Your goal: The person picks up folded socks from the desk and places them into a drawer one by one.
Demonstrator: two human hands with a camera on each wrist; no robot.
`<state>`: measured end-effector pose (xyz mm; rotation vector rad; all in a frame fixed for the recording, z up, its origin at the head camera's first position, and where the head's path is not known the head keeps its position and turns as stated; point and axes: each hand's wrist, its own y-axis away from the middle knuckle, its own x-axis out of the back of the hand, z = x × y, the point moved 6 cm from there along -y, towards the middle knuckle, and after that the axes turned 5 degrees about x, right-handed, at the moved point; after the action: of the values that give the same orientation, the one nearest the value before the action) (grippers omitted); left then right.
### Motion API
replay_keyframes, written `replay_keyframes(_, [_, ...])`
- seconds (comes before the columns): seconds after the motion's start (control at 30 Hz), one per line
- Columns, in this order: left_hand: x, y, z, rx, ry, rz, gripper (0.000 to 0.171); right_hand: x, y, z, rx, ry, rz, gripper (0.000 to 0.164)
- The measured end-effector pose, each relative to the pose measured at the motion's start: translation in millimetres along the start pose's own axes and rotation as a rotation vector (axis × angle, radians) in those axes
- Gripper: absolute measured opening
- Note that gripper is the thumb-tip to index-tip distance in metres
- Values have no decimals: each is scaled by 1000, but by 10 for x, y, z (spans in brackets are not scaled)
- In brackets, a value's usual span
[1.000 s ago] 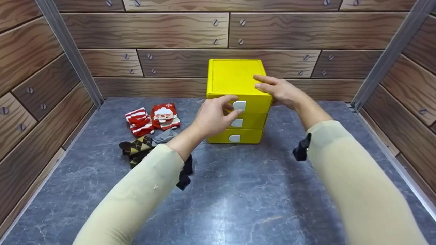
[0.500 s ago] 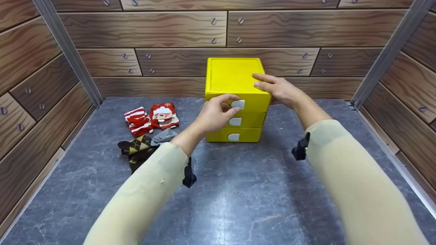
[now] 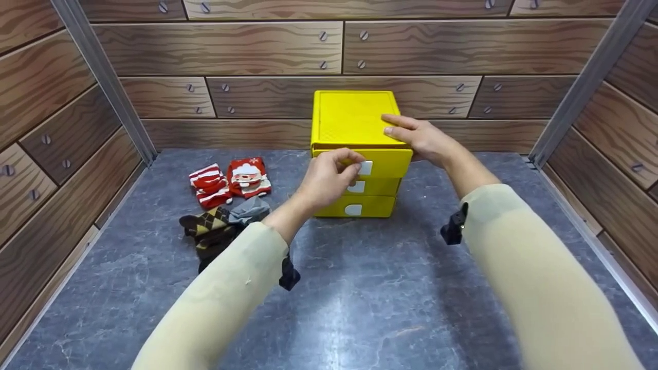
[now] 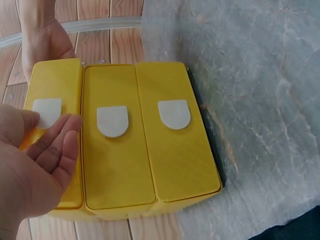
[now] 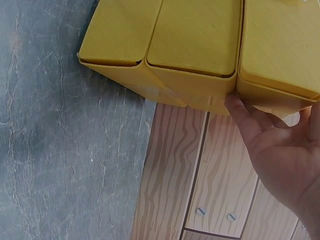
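A yellow three-drawer box [image 3: 354, 115] stands against the back wall, a white tab on each drawer. The top drawer [image 3: 389, 163] juts slightly forward, leaving a thin gap under the lid. My left hand [image 3: 327, 174] pinches its white tab [image 4: 47, 112] between thumb and fingers. My right hand [image 3: 429, 140] rests over the upper right edge, some fingers straight on the top and others against the side, as the right wrist view shows. The middle drawer [image 4: 117, 165] and bottom drawer [image 4: 177, 155] are flush with the front.
Left of the box lie folded socks: a red-and-white striped pair [image 3: 211, 185], a red Santa pair [image 3: 249, 177], a grey pair [image 3: 249, 209] and a brown argyle pair [image 3: 205, 221]. My left sleeve partly covers dark ones. Wood-patterned walls [image 3: 272, 97] enclose the grey marbled table [image 3: 370, 288].
The top drawer has come slightly forward, with my left hand moving along on its tab. Earlier the drawer was flush. My right hand has stayed on the box.
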<state>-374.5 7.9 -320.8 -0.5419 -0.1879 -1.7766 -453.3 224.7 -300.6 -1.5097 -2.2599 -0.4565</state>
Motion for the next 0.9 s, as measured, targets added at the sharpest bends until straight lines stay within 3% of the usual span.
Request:
replay_keyframes(0.2, [-49, 153, 23, -34, 39, -16, 16, 25, 16, 6, -20, -3, 8, 67])
replay_keyframes(0.47, [-89, 442, 71, -97, 25, -14, 16, 20, 20, -13, 0, 0, 3, 67])
replay_keyframes(0.9, [-137, 761, 84, -110, 55, -48, 16, -3, -2, 6, 19, -7, 2, 67])
